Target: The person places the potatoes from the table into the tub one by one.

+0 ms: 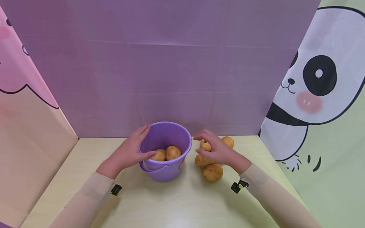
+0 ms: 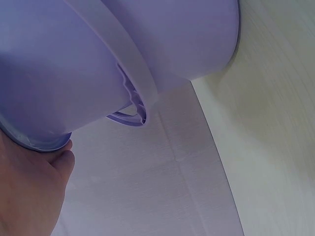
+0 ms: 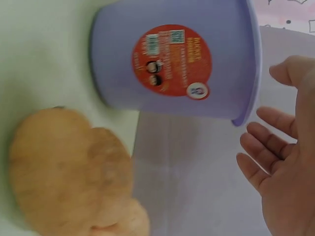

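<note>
Pale wooden tabletop fills the lower frame of the head view, boxed by a purple backdrop and cartoon-printed side panels. Right hand, centre-right, hovers with fingers spread and relaxed, gripping nothing, directly above a cluster of four potatoes; the nearest potato lies just under the fingertips, the others spread toward the lower right. The right wrist view shows the same fingers apart and unbent. Left hand, centre-left, lies flat-fingered against the left wall and rim of the purple bucket, thumb at the rim, steadying it. Two potatoes rest inside the bucket. The bucket stands immediately left of the cluster, its open mouth upward, its handle folded down at the front. Bare table lies toward the bottom of the frame.
</note>
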`<state>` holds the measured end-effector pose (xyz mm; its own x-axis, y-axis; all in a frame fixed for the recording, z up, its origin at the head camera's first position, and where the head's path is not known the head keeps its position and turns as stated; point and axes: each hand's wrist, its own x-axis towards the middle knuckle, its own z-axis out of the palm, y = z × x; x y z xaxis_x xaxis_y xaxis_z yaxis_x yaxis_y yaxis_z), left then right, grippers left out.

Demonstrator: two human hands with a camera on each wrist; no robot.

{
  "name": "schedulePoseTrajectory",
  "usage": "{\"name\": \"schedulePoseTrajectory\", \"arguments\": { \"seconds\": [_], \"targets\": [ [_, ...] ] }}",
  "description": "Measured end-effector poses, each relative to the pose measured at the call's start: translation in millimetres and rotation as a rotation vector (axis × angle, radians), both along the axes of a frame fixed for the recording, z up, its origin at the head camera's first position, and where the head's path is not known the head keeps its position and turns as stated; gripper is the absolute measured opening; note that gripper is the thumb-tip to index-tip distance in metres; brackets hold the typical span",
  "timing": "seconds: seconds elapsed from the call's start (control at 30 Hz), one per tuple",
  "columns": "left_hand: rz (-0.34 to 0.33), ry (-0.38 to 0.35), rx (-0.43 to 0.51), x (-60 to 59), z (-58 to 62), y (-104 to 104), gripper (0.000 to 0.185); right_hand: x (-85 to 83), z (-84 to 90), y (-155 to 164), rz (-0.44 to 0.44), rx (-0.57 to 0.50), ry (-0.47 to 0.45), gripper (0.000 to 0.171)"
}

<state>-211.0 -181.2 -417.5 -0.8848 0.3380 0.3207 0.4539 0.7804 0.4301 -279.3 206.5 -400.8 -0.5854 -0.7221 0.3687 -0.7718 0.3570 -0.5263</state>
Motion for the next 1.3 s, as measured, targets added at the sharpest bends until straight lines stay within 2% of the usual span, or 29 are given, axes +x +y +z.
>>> {"name": "schedulePoseTrajectory", "arguments": {
  "seconds": [0.3,0.47,0.6,0.8,1.3],
  "targets": [
    [0.0,-0.004,-0.01,-0.5,1.3,0.1,0.104,8.6,-32.3,29.1,0.043,0.009,-0.025,0.042],
    [0.002,-0.006,-0.01,-1.0,1.3,-0.2,0.105,13.1,-49.9,40.6,0.007,0.046,-0.07,0.056],
    [0.0,0.003,-0.002,-1.4,-0.7,-0.4,0.106,15.2,-63.5,48.2,-0.02,0.079,-0.078,0.057],
    [0.0,0.01,-0.003,-2.0,-1.5,-0.5,0.105,16.2,-75.0,56.7,-0.026,0.098,-0.013,0.055],
    [0.005,0.004,-0.008,-2.4,-2.9,-0.9,0.107,18.4,-91.6,66.0,-0.057,0.177,0.05,0.062]
  ]
}}
